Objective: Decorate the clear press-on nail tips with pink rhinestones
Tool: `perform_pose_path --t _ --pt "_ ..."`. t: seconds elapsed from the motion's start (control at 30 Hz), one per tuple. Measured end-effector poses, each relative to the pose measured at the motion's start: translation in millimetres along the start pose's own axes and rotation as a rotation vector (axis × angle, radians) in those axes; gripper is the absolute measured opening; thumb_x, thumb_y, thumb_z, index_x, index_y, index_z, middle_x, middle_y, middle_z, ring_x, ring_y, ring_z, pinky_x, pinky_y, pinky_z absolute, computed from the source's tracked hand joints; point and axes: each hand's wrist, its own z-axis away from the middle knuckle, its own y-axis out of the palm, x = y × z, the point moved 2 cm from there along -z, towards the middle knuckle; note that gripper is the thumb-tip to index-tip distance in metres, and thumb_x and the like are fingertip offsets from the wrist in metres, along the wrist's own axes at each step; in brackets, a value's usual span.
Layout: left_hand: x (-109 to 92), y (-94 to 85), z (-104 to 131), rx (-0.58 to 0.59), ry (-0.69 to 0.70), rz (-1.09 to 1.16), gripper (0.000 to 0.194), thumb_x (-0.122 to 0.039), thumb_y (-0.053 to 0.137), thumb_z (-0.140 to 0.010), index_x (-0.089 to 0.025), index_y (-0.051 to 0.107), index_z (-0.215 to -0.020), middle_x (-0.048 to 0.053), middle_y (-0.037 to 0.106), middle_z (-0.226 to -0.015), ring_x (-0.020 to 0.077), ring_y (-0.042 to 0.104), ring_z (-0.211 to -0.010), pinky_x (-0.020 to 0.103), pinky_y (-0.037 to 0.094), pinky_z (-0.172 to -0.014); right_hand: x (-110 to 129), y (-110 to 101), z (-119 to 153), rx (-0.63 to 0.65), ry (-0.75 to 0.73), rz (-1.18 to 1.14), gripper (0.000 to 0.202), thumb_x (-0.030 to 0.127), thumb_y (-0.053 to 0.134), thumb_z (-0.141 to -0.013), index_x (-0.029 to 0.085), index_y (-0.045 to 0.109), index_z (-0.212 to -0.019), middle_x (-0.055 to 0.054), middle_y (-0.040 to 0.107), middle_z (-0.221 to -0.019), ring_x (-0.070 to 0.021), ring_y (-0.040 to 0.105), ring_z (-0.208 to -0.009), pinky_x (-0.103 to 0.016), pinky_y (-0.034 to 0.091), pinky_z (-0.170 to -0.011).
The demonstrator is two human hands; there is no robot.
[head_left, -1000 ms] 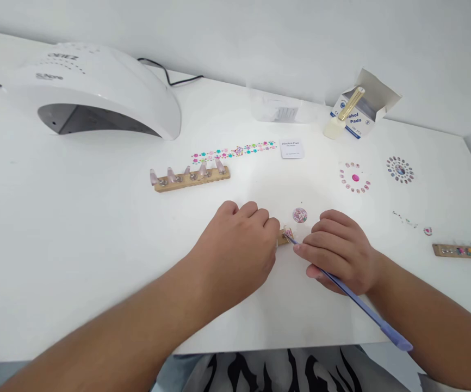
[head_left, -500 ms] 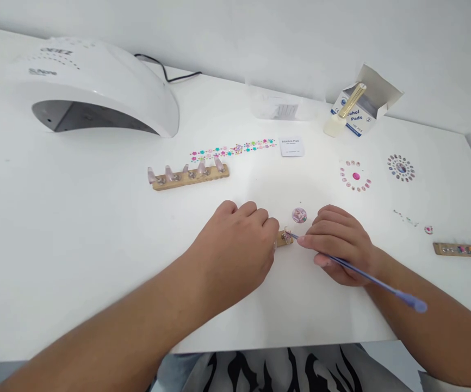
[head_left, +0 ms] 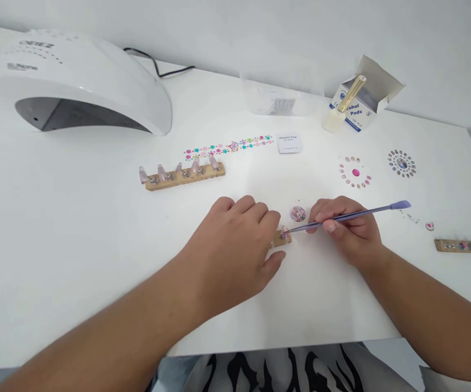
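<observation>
My left hand (head_left: pixel 239 245) is curled over a small wooden nail stand (head_left: pixel 278 239), covering most of it, its thumb apart at the near side. At the stand's right end, a clear false nail (head_left: pixel 285 235) with small coloured decorations shows. My right hand (head_left: pixel 347 228) is closed on purple tweezers (head_left: pixel 353 214), whose thin tip touches or almost touches that nail. The wide end of the tweezers points right. Just beyond the stand lies a round, glittery piece (head_left: pixel 298 213). Fine detail at the tip is too small to make out.
A white nail lamp (head_left: pixel 97 81) stands back left. Nearer are another wooden stand (head_left: pixel 186 177) with pale nails, gem strips (head_left: pixel 235 146) and an alcohol pad packet (head_left: pixel 289 143). A polish bottle (head_left: pixel 335 117), pads box (head_left: pixel 358 106), gem rings (head_left: pixel 355 172) and a decorated stand (head_left: pixel 458 245) are right.
My right hand has turned, swinging the wide end of the tweezers up and away from me. My left thumb has come into sight beside the stand. The view has shifted slightly.
</observation>
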Motion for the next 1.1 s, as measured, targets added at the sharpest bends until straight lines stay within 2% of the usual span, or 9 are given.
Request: perform_pose_path --t 0.17,0.27,0.47,0.73,0.9,1.1 --pt "-0.3 -0.8 -1.6 -0.023 0.016 0.023 0.024 -0.035 0.051 -0.087 -0.017 0.066 -0.091 0.006 0.065 -0.081 0.0247 0.058 -0.077 0.040 0.040 -0.068 -4.1 -4.1 -1.4 -0.107 0.166 -0.089 0.004 0.026 0.069 -0.084 0.022 0.070 -0.083 0.000 0.068 -0.072 -0.0120 0.065 -0.070 -0.029 0.055 -0.066" --pt "-0.8 -0.9 -2.6 -0.047 0.029 0.031 0.022 -0.033 0.050 -0.088 -0.017 0.066 -0.089 0.005 0.064 -0.080 0.0235 0.057 -0.075 0.039 0.039 -0.068 -5.1 -4.4 -2.2 -0.113 0.220 -0.109 0.006 0.026 0.072 -0.081 0.021 0.070 -0.079 0.000 0.070 -0.072 -0.0117 0.066 -0.067 -0.029 0.057 -0.064" --pt "-1.4 -0.2 -3.2 -0.047 0.037 0.030 0.021 -0.027 0.046 -0.090 -0.019 0.065 -0.085 0.004 0.063 -0.077 0.0209 0.056 -0.073 0.037 0.037 -0.067 -3.0 -2.9 -4.2 -0.092 0.275 -0.081 0.013 0.031 0.072 -0.081 0.019 0.068 -0.076 0.000 0.069 -0.069 -0.0122 0.066 -0.068 -0.030 0.057 -0.067" --pt "-1.0 1.1 -2.9 -0.051 0.036 0.040 0.020 -0.027 0.048 -0.090 -0.019 0.064 -0.082 0.003 0.063 -0.076 0.0206 0.054 -0.072 0.038 0.037 -0.068 -2.8 -3.2 -6.3 -0.103 0.335 -0.109 0.016 0.033 0.074 -0.079 0.019 0.068 -0.074 0.000 0.072 -0.075 -0.0128 0.069 -0.068 -0.031 0.060 -0.068" --pt "-1.7 1.6 -3.2 -0.072 0.035 0.042 0.022 -0.027 0.046 -0.091 -0.019 0.063 -0.080 0.004 0.063 -0.076 0.0198 0.054 -0.072 0.037 0.037 -0.068 -2.8 -3.9 -7.1 -0.126 0.358 -0.089 0.020 0.037 0.075 -0.077 0.018 0.069 -0.074 -0.001 0.071 -0.072 -0.0135 0.069 -0.067 -0.031 0.061 -0.068" --pt "-1.3 0.6 -3.4 -0.046 0.040 0.045 0.023 -0.027 0.045 -0.091 -0.019 0.063 -0.080 0.004 0.063 -0.076 0.0205 0.054 -0.072 0.037 0.037 -0.068 -3.9 -3.1 -7.0 -0.124 0.380 -0.106 0.022 0.038 0.075 -0.077 0.018 0.068 -0.074 0.000 0.070 -0.071 -0.0137 0.070 -0.067 -0.031 0.061 -0.068"
